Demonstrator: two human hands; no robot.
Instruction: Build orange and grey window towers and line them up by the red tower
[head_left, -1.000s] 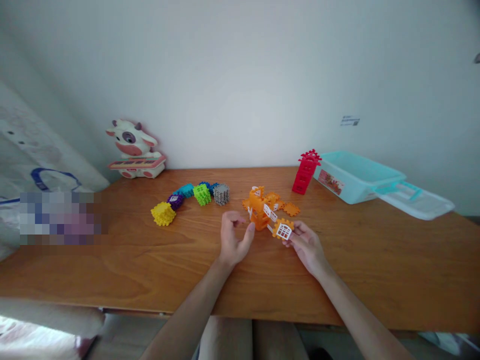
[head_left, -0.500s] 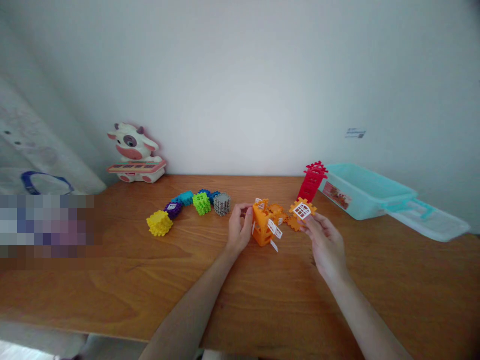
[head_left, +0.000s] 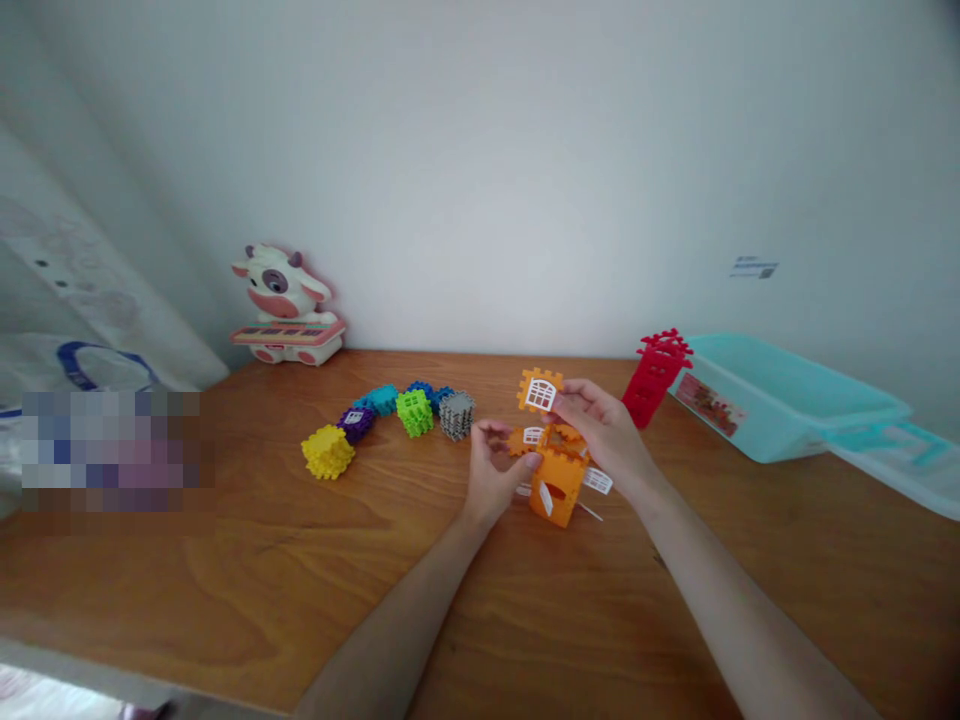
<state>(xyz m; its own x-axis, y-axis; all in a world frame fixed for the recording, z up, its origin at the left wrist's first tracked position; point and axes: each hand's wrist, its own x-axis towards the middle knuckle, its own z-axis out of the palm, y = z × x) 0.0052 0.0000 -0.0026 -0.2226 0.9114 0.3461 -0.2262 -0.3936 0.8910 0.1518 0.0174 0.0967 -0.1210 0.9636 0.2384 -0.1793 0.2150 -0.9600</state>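
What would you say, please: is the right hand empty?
No, the right hand holds a white-windowed orange panel between thumb and fingers.

we see a smooth wooden table (grain showing under a faint sheen), plastic on the orange structure, smooth plastic on the turquoise box, and a matt wall.

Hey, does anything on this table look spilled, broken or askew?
Nothing looks spilled or broken. Slightly askew: the orange block structure at the left hand, whose white window flaps jut out at different angles instead of sitting flush.
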